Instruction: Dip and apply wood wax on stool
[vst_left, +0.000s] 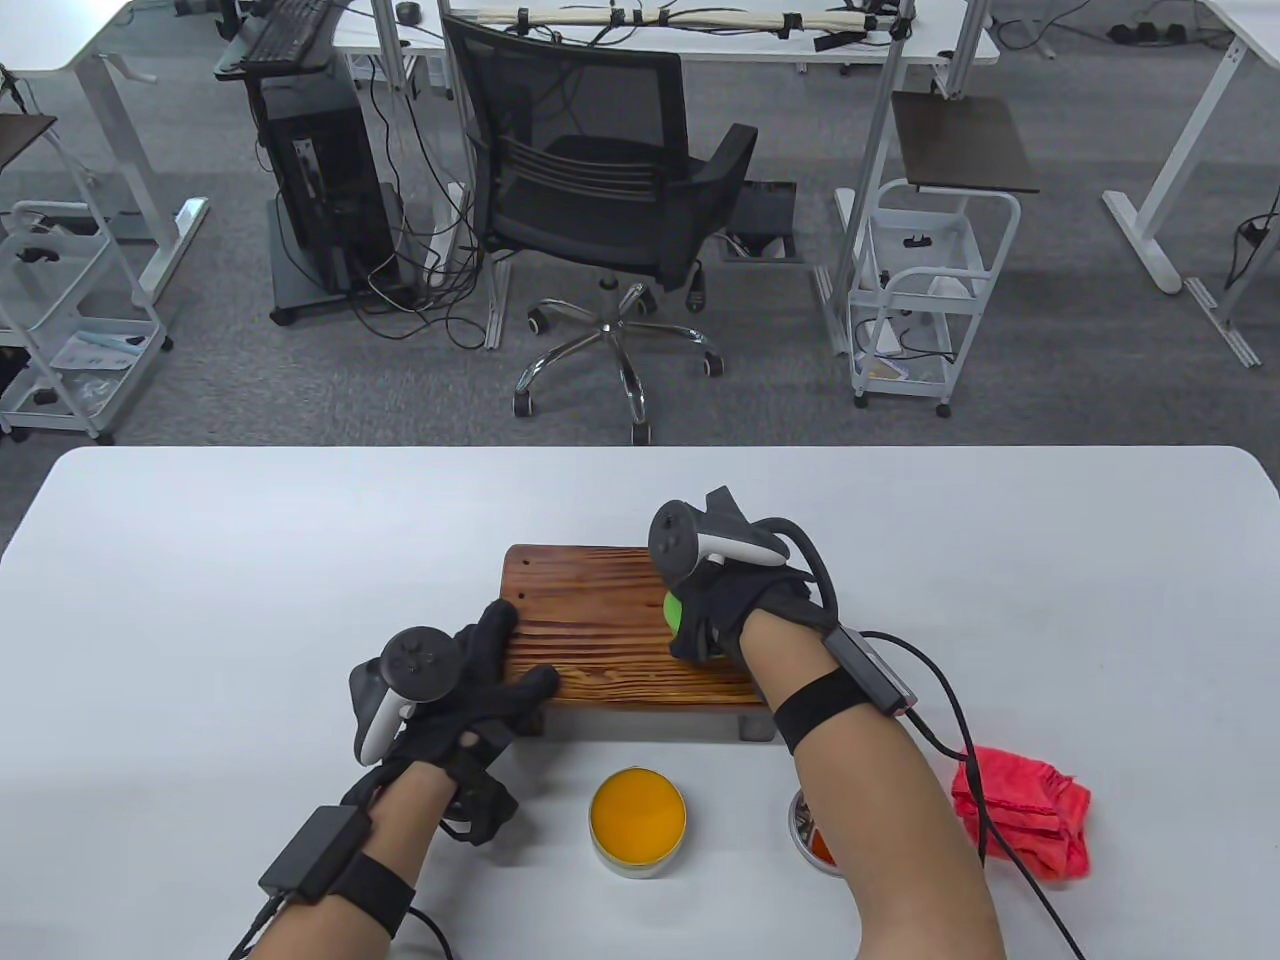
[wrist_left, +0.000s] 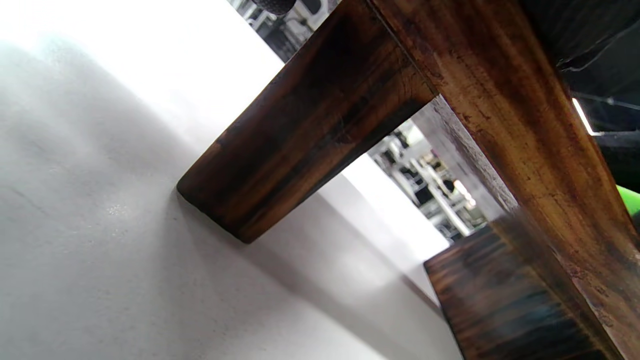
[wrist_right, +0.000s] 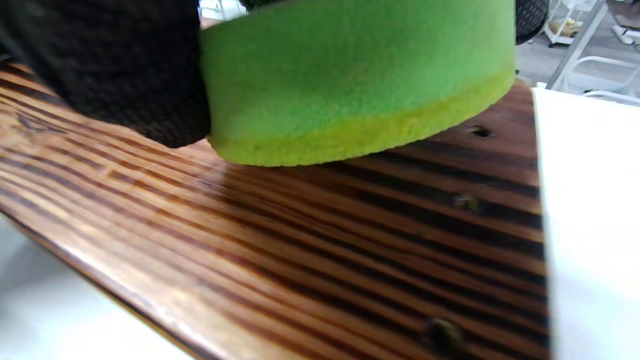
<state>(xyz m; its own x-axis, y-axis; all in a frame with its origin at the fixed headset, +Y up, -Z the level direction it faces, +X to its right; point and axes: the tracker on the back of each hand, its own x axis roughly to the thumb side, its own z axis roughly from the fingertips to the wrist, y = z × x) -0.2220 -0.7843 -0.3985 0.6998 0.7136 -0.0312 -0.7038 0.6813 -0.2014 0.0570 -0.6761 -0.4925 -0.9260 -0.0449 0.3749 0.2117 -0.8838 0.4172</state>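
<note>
Table view showed the stool (vst_left: 610, 625) lying with its long axis left to right across the table (vst_left: 200, 560), grain running the same way. Sponge (vst_left: 673, 612) sat on the stool top toward its right end, gripped by the right hand (vst_left: 725, 610), fingers curled over it. Right wrist view confirmed the sponge (wrist_right: 350, 85) flat on the wood, its lower band yellowed, apparently with wax. Unwaxed length lay to the left of the grip, so in my judgement the coming stroke would run leftward along the grain. Left hand (vst_left: 470, 690) rested on the stool's near-left corner, fingers straight, steadying it. Wax tin (vst_left: 638, 818) stood open just near of the stool, between the forearms, closer to the right hand. A red cloth (vst_left: 1025, 810) lay far right.
</note>
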